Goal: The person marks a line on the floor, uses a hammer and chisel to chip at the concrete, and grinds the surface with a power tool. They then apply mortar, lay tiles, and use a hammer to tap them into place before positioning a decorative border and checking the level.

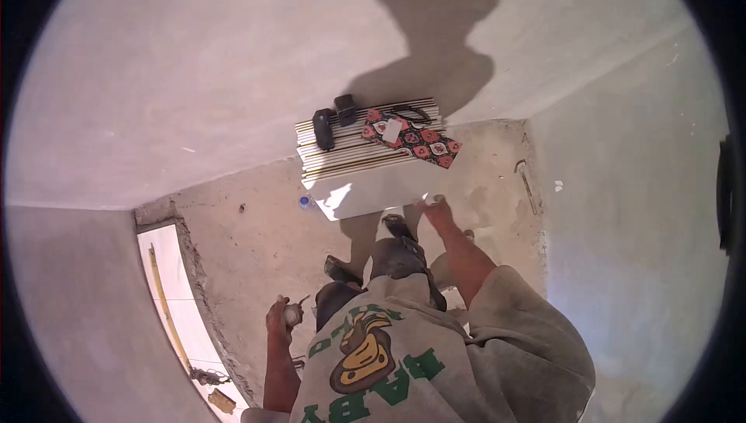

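At the lower left, my left hand (278, 316) is closed around a small round pale object (292, 315) with a thin dark part sticking out. My right hand (437, 207) is stretched down near the front right corner of a stack of white panels (373, 190); its fingers are too small and bright to make out. On the stack lie a red and black patterned cloth (420, 143), a dark strap, a black elongated case (323, 129) and a black box-like item (344, 110).
A blue-capped item (304, 202) stands on the floor left of the stack. A metal tool (528, 186) lies by the right wall. At lower left are a pale tiled strip (167, 267), a long yellowish bar (165, 298) and a tangled item (208, 377). Plastered walls surround the floor.
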A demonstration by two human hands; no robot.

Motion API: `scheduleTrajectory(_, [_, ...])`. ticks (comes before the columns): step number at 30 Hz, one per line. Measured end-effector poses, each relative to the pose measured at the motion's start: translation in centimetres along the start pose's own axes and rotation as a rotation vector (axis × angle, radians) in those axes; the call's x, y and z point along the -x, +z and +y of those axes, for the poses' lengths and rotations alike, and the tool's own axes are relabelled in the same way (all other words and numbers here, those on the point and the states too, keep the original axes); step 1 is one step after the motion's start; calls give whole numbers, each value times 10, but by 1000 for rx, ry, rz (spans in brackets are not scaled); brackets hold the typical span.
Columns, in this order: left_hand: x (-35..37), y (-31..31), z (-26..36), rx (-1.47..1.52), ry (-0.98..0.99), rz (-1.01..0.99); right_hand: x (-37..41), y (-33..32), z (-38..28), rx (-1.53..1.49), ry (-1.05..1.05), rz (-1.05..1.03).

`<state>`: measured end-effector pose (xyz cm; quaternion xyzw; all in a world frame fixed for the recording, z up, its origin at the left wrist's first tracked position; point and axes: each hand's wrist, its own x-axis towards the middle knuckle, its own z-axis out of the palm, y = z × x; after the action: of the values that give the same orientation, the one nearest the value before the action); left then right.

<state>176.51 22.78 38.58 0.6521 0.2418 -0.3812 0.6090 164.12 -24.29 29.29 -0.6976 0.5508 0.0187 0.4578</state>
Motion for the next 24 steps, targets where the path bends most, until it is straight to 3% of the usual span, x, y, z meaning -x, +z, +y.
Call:
scheduleTrajectory(3, [5,28,-2,11,-3,47,-71,-12,42,-63,130,87])
scheduleTrajectory(5, [13,65,3,68,-48,83,-109,-9,64,19,33,351])
scheduleTrajectory(6, [20,85,4,22,-47,77,-112,-5,79,6,68,317])
scheduleTrajectory(8, [33,133,16,-111,-105,-58,-144,-31,58,-334,232,133])
scheduleTrajectory(9, [31,142,13,-157,-123,-139,-140,-41,42,-494,190,138])
scheduleTrajectory(14, [62,228,42,-174,-139,-171,-205,-13,99,-426,248,32])
scheduleTrajectory(19, [67,219,33,-320,-226,-96,-179,-50,41,-815,209,-151])
scheduleTrajectory(22, [67,198,20,-381,-234,17,-179,-60,31,-829,199,-224])
scheduleTrajectory(24, [72,181,9,-365,-260,117,-193,-44,47,-796,235,-141])
